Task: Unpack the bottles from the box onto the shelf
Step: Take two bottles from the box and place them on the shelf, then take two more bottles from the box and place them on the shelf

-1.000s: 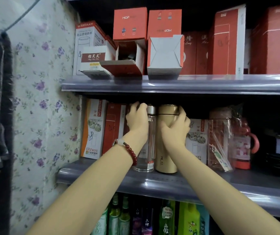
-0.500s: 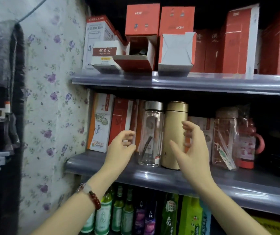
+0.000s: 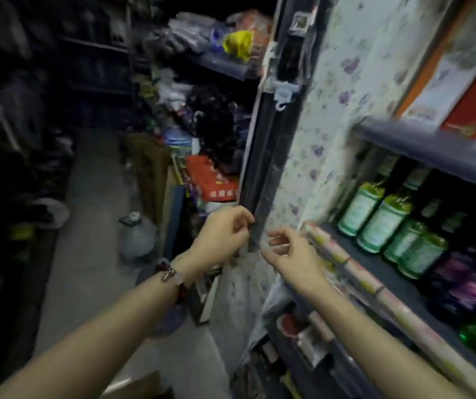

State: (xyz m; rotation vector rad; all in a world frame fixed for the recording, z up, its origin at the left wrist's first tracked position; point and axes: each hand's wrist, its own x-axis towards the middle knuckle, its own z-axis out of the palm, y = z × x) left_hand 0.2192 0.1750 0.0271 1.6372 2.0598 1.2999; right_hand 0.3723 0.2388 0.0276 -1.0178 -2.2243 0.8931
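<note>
From the head camera the frame is smeared with motion blur, and both bare hands hang in mid-air at its centre, holding nothing. The left hand (image 3: 225, 230) has its fingers loosely curled in toward the palm, empty, with a beaded bracelet (image 3: 170, 276) on its wrist; just beside its knuckles runs a dark upright post (image 3: 271, 156) at the end of the shelving. The right hand (image 3: 293, 253) sits close to the left but apart from it — fingers slack and half spread, thumb out, gripping nothing. Behind both hands is a side panel covered in floral paper (image 3: 337, 90). To the right of the right hand a shelf (image 3: 432, 145) runs away, and beneath it stand green bottles (image 3: 380, 220) in a row, with darker purple ones beyond them. Above that shelf stand red and orange cartons (image 3: 467, 82). Below the left forearm, at the bottom edge, shows the corner of a brown cardboard box (image 3: 141, 385) — its contents cannot be seen. Left of the left hand a clear jug (image 3: 137, 236) stands on the grey floor (image 3: 93, 254) of the aisle.
</note>
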